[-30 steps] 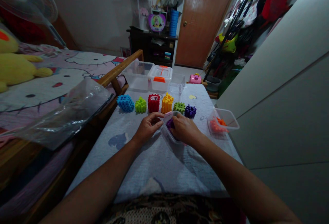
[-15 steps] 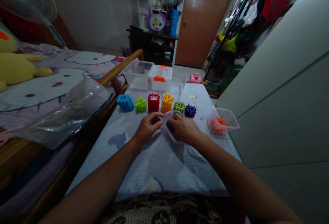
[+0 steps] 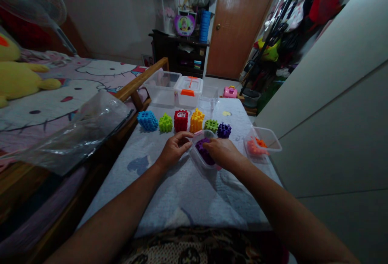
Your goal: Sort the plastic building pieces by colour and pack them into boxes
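Observation:
A clear plastic container (image 3: 198, 164) with purple interlocking block pieces (image 3: 203, 151) inside stands in front of me, slightly tilted to view. My left hand (image 3: 175, 147) is at its left side, thumb and forefinger apart, fingertips at the rim by a pink clip. Over the right part of the container, my right hand (image 3: 222, 151) reaches in with fingers pressed together at the purple pieces. What its fingertips hold is hidden. Just behind is a row of built blocks: blue (image 3: 147, 120), lime (image 3: 165, 123), red (image 3: 181, 120), yellow (image 3: 197, 120), green (image 3: 211, 125) and dark purple (image 3: 224, 130).
On the right of the cloth-covered table (image 3: 169, 191) is a clear container (image 3: 273, 139) with orange pieces (image 3: 257, 147). Clear bins (image 3: 160, 94) and an orange-latched box (image 3: 189, 99) stand at the back. A wooden bed rail (image 3: 133, 84) runs along the left, a white cabinet (image 3: 333, 114) along the right.
My right hand has shifted a little to the right and back in the container, uncovering more of the purple pieces. My left hand has hardly moved.

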`<state>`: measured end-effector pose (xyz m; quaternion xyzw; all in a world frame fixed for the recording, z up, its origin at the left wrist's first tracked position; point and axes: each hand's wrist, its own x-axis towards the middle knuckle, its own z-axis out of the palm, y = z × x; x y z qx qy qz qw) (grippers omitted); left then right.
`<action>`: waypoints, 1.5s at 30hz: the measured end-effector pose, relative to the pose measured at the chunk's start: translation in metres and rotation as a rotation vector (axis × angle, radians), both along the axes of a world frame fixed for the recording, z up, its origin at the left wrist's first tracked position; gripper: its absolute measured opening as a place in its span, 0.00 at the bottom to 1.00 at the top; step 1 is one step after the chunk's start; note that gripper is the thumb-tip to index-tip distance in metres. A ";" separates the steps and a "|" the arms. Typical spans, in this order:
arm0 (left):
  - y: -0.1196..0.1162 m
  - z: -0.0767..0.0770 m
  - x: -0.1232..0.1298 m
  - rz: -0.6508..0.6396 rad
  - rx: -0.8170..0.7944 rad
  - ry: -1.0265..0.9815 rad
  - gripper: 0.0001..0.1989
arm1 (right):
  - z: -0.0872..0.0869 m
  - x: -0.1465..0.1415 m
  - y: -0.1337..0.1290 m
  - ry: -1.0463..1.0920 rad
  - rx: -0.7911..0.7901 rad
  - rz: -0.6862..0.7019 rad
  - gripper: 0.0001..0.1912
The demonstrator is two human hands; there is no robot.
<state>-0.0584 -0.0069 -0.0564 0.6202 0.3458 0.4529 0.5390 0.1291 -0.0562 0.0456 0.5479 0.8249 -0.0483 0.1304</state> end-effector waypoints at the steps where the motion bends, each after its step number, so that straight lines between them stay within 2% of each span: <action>1: 0.000 0.000 0.000 0.000 0.002 -0.001 0.13 | 0.001 0.000 0.000 -0.007 -0.009 -0.003 0.11; 7: -0.001 0.001 0.000 -0.001 -0.019 0.001 0.13 | 0.006 -0.001 0.005 0.016 0.002 -0.052 0.13; 16: -0.001 0.003 0.000 0.005 0.027 0.032 0.12 | -0.019 -0.021 0.014 0.019 0.124 -0.187 0.14; 22: -0.002 0.004 0.001 0.004 0.000 0.016 0.12 | -0.023 -0.029 0.019 0.032 0.149 -0.228 0.17; 26: -0.003 0.005 0.001 0.017 0.028 0.030 0.12 | -0.018 -0.023 0.018 0.050 0.092 -0.198 0.16; 31: -0.004 0.005 0.000 -0.004 0.026 0.027 0.12 | -0.008 -0.009 0.020 0.054 0.009 -0.028 0.13; 34: -0.004 0.004 -0.001 -0.006 0.011 0.031 0.12 | -0.005 -0.002 0.026 0.092 -0.024 0.011 0.13; 38: -0.004 0.004 -0.001 -0.008 0.007 0.030 0.12 | -0.003 0.000 0.027 0.116 -0.050 0.019 0.12; 45: -0.003 0.002 -0.001 -0.001 0.006 0.037 0.13 | 0.002 -0.004 0.012 0.101 -0.050 -0.050 0.11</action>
